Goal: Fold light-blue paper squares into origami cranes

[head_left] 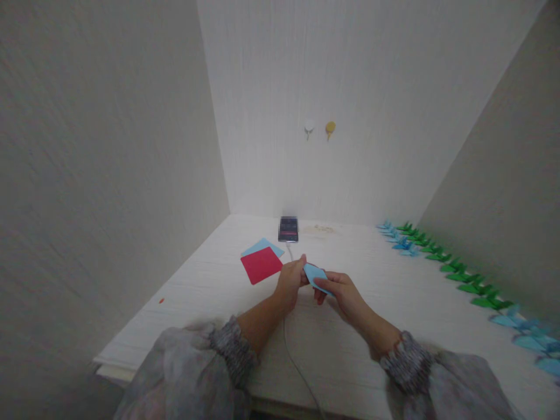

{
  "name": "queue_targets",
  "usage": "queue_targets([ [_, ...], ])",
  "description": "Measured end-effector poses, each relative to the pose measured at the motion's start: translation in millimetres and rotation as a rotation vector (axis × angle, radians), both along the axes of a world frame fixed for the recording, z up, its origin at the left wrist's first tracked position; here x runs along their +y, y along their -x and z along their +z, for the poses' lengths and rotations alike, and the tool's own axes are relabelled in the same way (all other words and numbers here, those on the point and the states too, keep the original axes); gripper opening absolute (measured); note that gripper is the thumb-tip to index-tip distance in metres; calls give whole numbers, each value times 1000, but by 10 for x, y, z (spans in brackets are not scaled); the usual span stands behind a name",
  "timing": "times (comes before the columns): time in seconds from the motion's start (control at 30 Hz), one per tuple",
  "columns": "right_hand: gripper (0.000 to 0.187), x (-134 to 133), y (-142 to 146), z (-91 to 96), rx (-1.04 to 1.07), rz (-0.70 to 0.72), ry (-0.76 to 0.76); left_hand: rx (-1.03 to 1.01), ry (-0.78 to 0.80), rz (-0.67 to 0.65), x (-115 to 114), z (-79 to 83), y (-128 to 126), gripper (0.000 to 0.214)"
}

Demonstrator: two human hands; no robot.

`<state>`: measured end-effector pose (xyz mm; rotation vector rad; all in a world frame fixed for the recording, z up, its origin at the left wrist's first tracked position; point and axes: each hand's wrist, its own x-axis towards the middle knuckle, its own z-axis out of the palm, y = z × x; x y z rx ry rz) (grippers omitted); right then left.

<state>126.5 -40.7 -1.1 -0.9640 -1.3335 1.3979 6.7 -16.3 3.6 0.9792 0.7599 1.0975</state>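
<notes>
Between my hands, above the white table, is a small folded piece of light blue paper (pixel 314 274) with a narrow diamond-like shape. My left hand (pixel 291 284) grips its upper left end, the thumb pointing up beside it. On the other side, my right hand (pixel 343 291) pinches the lower right part, thumb on top and fingers underneath. Just left of my left hand lies a red paper square (pixel 261 265), partly covering a light blue sheet (pixel 263 246).
A phone (pixel 288 229) lies near the back wall, its white cable (pixel 297 364) running toward me under my hands. Rows of green folded paper cranes (pixel 455 266) and blue ones (pixel 534 341) line the right side. Two hooks (pixel 330 128) are on the wall.
</notes>
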Motion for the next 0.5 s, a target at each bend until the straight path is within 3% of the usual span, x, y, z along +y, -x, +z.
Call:
queue_targets([
  [0.3,17,15,-67,-23,25,-37,23,-46,24,96,131,-47,33,43],
  [0.5,16,13,-89,-10,-9,-53,14,92,-7,12,118,-48,42,34],
])
